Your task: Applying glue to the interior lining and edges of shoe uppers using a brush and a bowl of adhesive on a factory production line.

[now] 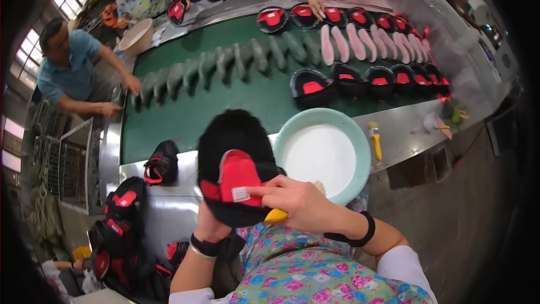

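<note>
A black shoe upper (233,129) with a red lining and tongue is tilted up in front of me. My left hand (212,224) grips its lower edge from beneath, some fingers hidden behind it. My right hand (301,205) is closed round a brush with a yellow handle (275,215); its index finger reaches the white label (241,193) on the tongue. Most of that brush is covered by the hand. A tan tuft, apparently its bristles, shows beyond the knuckles. Just past the right hand stands a pale green basin (363,163) with white liquid in it.
A second yellow-handled brush (376,141) lies on the metal ledge. Across the green conveyor belt (225,104) run dark shoe lasts (223,62), pink insoles (355,42) and more uppers (312,87). Uppers are heaped at my left (121,231). Other people work at the left and far sides.
</note>
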Demonstrator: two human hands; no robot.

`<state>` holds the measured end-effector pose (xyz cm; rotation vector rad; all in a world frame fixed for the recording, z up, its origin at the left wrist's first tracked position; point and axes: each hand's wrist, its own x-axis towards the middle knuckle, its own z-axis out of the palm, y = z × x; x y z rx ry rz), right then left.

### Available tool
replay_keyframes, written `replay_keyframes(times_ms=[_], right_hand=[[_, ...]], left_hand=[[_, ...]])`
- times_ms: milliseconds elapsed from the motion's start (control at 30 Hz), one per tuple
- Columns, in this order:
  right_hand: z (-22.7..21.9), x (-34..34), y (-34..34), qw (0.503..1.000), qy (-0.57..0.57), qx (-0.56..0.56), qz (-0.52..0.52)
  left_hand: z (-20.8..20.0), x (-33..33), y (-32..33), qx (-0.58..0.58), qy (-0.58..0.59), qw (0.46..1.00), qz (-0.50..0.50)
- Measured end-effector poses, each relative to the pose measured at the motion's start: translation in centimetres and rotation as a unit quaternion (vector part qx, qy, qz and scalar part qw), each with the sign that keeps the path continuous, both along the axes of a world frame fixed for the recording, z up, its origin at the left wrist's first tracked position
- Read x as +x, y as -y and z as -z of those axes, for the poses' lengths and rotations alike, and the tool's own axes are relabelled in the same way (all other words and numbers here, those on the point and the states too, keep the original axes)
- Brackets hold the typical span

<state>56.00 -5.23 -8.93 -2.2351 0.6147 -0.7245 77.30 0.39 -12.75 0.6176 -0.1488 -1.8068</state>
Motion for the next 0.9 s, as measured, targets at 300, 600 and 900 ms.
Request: replay_keyframes(times_ms=[300, 600, 900], right_hand=[[0.9, -1.6, -1.1, 0.976, -0.033, 0.174, -0.131], [6.8, -11.8, 1.8, 0.887, -0.054, 0.163, 0.428], [15.6, -12.4, 1.2, 0.889, -0.086, 0.143, 0.426]], left_hand=[[4.3, -1.2, -3.4, -0.054, 0.565, 0.823, 0.010], [3.5, 0.1, -10.8, 0.027, 0.482, 0.834, 0.268], [10.1, 4.0, -8.2, -0.087, 0.347, 0.910, 0.210]])
